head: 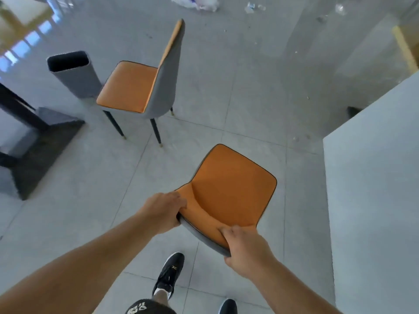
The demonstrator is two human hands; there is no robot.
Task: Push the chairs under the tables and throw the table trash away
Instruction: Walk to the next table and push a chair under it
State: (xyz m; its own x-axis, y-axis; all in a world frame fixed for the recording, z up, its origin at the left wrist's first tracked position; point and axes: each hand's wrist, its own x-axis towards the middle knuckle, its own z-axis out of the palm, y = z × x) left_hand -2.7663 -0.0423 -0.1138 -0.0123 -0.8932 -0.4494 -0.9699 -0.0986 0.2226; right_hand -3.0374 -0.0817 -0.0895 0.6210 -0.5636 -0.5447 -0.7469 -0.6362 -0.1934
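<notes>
An orange-and-grey chair (231, 184) stands right in front of me, seen from above, its seat pointing away. My left hand (162, 209) grips the left end of its backrest top. My right hand (244, 248) grips the right end of the same backrest. A pale grey table (374, 177) fills the right side, its edge close to the chair's right. A second orange-and-grey chair (140, 85) stands further off at the left, facing left. White plastic trash (197, 2) and clear wrappers (254, 6) lie on the floor at the far top.
A grey bin (72, 73) with a dark opening stands left of the far chair. A dark table base and leg (34, 132) sit at the left edge. My black shoes (169, 275) are on the grey tiled floor below the chair.
</notes>
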